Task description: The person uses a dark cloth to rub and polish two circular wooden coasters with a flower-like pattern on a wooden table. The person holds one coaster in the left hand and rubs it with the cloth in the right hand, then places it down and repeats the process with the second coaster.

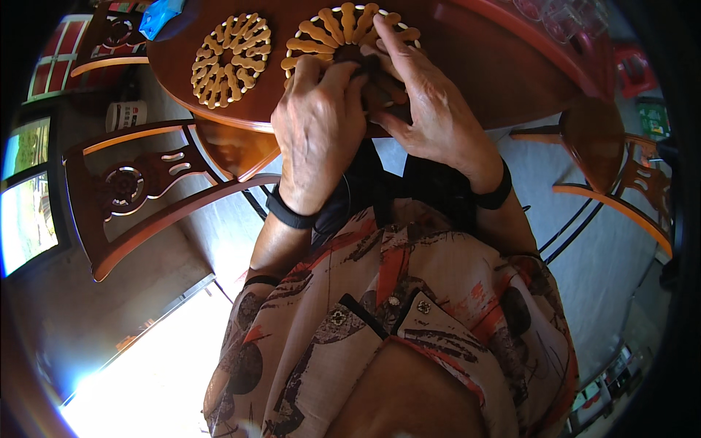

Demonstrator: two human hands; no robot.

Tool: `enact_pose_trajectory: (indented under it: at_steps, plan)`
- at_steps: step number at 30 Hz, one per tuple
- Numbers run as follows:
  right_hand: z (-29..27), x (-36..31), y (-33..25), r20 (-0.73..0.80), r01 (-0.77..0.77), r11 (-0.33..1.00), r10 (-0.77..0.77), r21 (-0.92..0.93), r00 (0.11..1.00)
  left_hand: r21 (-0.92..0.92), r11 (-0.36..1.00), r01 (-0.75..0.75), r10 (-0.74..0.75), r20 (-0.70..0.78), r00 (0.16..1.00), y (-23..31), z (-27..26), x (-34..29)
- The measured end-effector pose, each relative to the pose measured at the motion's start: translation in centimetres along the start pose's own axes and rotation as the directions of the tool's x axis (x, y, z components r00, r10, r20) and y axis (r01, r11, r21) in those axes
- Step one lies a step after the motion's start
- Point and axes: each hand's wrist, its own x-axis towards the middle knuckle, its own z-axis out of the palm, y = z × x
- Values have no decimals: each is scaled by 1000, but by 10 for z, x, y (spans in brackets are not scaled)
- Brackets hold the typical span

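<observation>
Two round wooden trivets (231, 60) (343, 33), two hands (321, 128) (423, 109), seemingly three chairs (139, 190)

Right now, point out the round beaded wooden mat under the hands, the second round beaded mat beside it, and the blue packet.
Round beaded wooden mat under the hands (332, 33), head view, upper-left spokes.
Second round beaded mat (231, 60), head view, centre.
Blue packet (159, 16), head view, middle.

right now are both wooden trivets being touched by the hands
No, both hands, left hand and right hand, rest on the nearer round wooden trivet, while the second trivet lies untouched to its left on the table.
</observation>
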Motion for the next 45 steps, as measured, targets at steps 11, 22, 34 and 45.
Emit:
enact_pose_trajectory:
  at_steps: [11, 22, 34, 45]
  plan:
    - [-3, 2, 0, 30, 16, 1000, -15, -15, 999, 13, 999, -37, 37, 8, 999, -2, -9, -6]
    - [-10, 2, 4, 81, -15, 996, 9, 85, 997, -7, 997, -82, 82, 123, 989, 19, -21, -30]
    - [29, 8, -17, -145, 18, 902, -89, -432, 985, -210, 967, 143, -152, -30, 988, -11, -39, -30]
    - [6, 7, -6, 12, 35, 972, -33, -231, 999, -220, 959, 178, -190, -38, 981, -31, -39, -30]
